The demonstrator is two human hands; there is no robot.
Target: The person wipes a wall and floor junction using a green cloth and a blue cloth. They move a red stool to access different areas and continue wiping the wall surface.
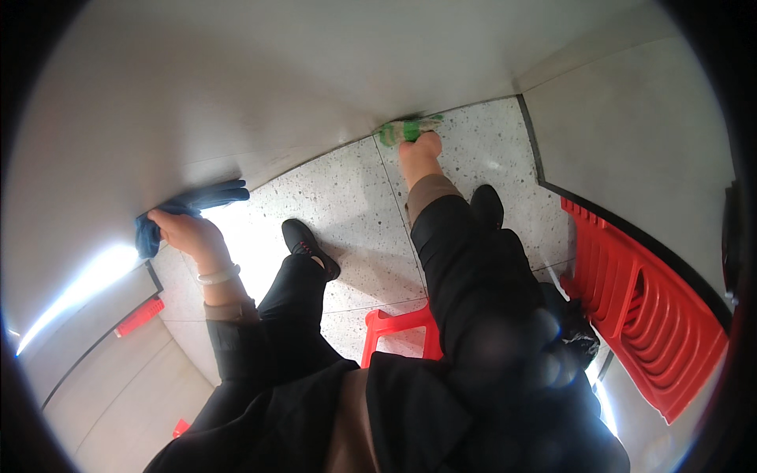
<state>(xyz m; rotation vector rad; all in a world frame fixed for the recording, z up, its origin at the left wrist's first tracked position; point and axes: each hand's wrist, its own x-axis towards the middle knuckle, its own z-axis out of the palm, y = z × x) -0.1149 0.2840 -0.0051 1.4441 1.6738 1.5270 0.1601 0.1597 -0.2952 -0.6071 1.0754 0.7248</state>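
My left hand [189,233] grips a folded blue cloth [195,198] at the left, against a smooth pale wall panel [284,83]. Farther off and to the right, my right hand [421,151] reaches down to a green-and-beige cloth [408,131]. That cloth lies along the bottom edge of the same panel, where it meets the floor. The right fingers are largely hidden, but the cloth sits bunched in the hand. A light bracelet [219,275] circles my left wrist.
Beneath me is a speckled tile floor [355,195]. A red plastic stool [399,322] stands between my legs. Ribbed red plastic seating [650,313] lines the right side, near a black plastic bag [582,340]. Another red plastic piece [139,317] shows at left.
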